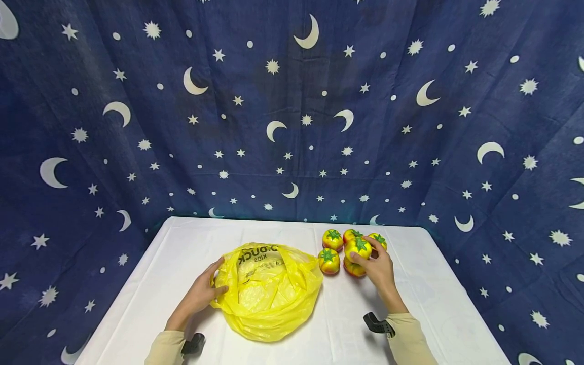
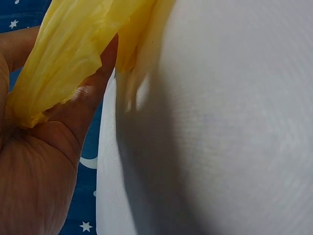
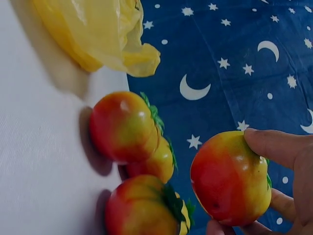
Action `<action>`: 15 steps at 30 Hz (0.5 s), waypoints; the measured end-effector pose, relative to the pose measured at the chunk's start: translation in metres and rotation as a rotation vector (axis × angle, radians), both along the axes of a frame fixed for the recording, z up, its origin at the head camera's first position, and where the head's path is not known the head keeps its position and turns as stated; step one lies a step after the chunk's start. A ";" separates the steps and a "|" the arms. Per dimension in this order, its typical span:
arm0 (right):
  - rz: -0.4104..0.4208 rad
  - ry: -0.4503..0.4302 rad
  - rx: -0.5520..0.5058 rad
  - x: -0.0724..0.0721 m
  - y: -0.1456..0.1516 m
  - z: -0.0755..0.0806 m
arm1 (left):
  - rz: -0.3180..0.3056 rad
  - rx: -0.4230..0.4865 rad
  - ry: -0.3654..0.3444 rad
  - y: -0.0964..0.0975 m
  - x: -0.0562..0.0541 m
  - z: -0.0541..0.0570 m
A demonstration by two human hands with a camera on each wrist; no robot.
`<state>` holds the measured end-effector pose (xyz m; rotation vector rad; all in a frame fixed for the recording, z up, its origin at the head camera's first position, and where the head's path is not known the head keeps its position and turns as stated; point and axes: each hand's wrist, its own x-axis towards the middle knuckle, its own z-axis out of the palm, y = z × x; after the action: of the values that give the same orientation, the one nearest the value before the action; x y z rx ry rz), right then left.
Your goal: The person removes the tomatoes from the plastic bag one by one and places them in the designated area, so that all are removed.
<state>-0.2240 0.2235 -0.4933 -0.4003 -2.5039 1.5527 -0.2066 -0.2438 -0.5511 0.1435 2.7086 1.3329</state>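
A yellow plastic bag (image 1: pixel 269 322) stands on the table with its mouth spread wide and dark print inside the rim. My left hand (image 1: pixel 203 291) grips the bag's left rim; the left wrist view shows crumpled plastic (image 2: pixel 73 58) between thumb and fingers. My right hand (image 1: pixel 380 268) holds a red-and-yellow tomato (image 1: pixel 358 248) with a green leafy top. In the right wrist view this tomato (image 3: pixel 230 178) is clear of the table, thumb on one side and fingers on the other. Several similar tomatoes (image 1: pixel 329 261) sit close together beneath and around it, right of the bag.
A white cloth covers the table (image 1: pixel 182 243). Behind it hangs a dark blue curtain (image 1: pixel 255 126) with moons and stars. Black straps (image 1: pixel 377 323) show at both wrists, below beige sleeves (image 1: pixel 410 339).
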 end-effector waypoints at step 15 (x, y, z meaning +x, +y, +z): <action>-0.066 -0.018 0.002 0.010 0.025 -0.009 | 0.013 -0.001 -0.003 0.000 -0.001 -0.003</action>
<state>-0.2144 0.2481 -0.5026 -0.4942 -2.4789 1.5281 -0.2073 -0.2436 -0.5541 0.1245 2.7123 1.3344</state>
